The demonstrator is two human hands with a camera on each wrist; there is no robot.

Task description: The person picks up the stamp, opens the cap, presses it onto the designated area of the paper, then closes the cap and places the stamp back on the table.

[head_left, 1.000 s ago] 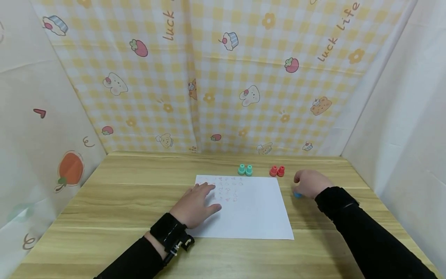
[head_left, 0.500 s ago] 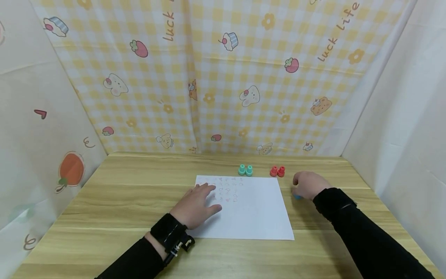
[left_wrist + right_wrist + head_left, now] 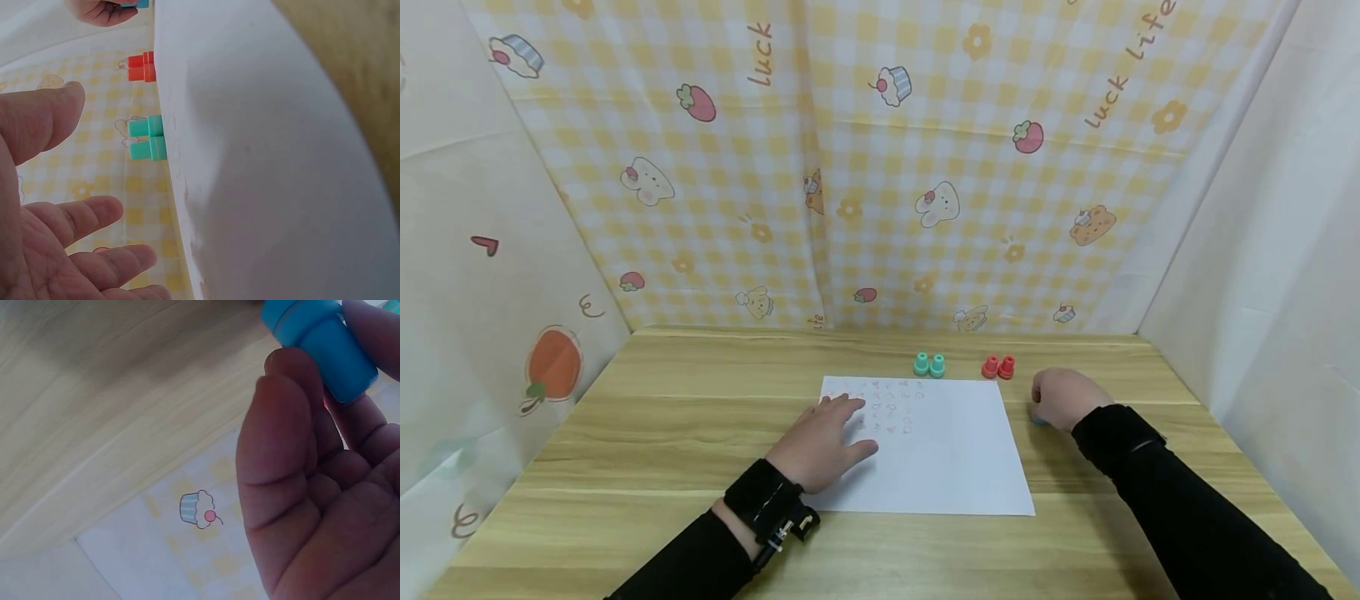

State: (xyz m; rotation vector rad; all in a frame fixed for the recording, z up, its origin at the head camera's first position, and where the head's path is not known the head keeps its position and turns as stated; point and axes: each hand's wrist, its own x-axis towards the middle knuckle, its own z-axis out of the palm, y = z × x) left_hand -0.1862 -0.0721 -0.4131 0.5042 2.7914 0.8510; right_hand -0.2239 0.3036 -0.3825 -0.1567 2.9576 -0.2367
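Right hand pinches the blue peg at its fingertips, left hand spread empty over paper.

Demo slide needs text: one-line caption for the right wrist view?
The right grip pinches a stepped blue piece, with wood-grain tabletop and cupcake-print checked cloth in the background.

Chk'd cloth says "luck" & "luck life"; paper marks illeg.
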